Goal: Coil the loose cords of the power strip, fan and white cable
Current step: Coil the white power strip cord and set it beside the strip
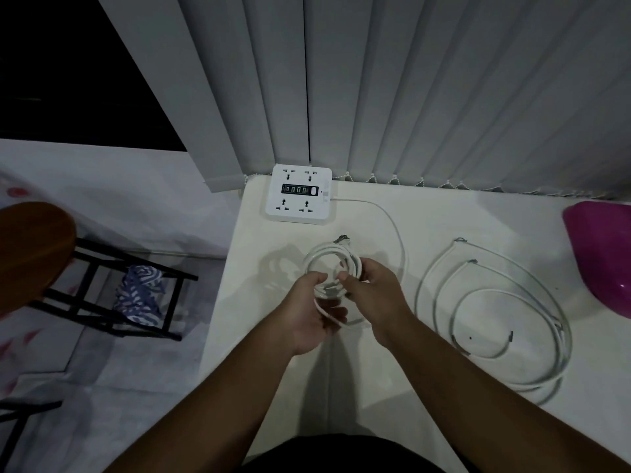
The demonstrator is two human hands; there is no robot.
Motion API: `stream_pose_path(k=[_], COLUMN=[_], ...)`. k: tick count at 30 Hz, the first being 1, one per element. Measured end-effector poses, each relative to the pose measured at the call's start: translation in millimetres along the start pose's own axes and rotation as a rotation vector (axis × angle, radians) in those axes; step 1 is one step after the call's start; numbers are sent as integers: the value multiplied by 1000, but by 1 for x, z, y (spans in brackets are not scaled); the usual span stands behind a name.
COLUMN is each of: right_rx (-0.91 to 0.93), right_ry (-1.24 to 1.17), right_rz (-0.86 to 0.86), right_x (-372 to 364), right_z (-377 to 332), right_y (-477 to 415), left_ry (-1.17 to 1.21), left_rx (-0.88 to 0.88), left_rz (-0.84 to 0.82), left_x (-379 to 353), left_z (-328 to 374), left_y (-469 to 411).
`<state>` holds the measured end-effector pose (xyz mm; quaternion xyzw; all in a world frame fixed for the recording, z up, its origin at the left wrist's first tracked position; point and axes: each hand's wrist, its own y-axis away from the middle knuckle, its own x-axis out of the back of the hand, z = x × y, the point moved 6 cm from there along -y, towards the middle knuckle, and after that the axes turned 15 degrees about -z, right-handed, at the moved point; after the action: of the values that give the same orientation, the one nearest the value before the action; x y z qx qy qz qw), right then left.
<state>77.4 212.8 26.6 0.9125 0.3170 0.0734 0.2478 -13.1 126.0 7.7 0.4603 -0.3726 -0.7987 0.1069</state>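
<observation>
Head: coiled cord [321, 251] between left hand [312, 317] and right hand [374, 295]

Just in front of the power strip [299, 193], our left hand [312, 312] and right hand [370, 298] grip the coiled cord [312, 262] and cover its near side, so we cannot see how the loops lie under the fingers. The strip's own lead [355, 200] slips behind our right hand, and we lose where it ends. The marks on the strip's black panel are too small to read. Far right of the strip, a pink tub [601, 254] runs off the edge; far left, a wooden stool [34, 247] does likewise. Right of the strip, the dark bits on the white cable [563, 349] are too small to tell.
</observation>
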Motion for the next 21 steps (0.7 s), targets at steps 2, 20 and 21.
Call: stream_pose_path(k=[2,20,21], right_rx=[1,-344,-308], right_ry=[17,-572,-648], right_rz=[0,84,80], right_x=[-2,-12,-11], right_z=[-1,52,50], right_y=[1,24,22], left_ry=[26,329,321], left_rx=[-3,-361,-385], left_rz=[-26,91,111], left_x=[-4,9,12], left_z=[2,11,12], left_y=[-2,-29,-28])
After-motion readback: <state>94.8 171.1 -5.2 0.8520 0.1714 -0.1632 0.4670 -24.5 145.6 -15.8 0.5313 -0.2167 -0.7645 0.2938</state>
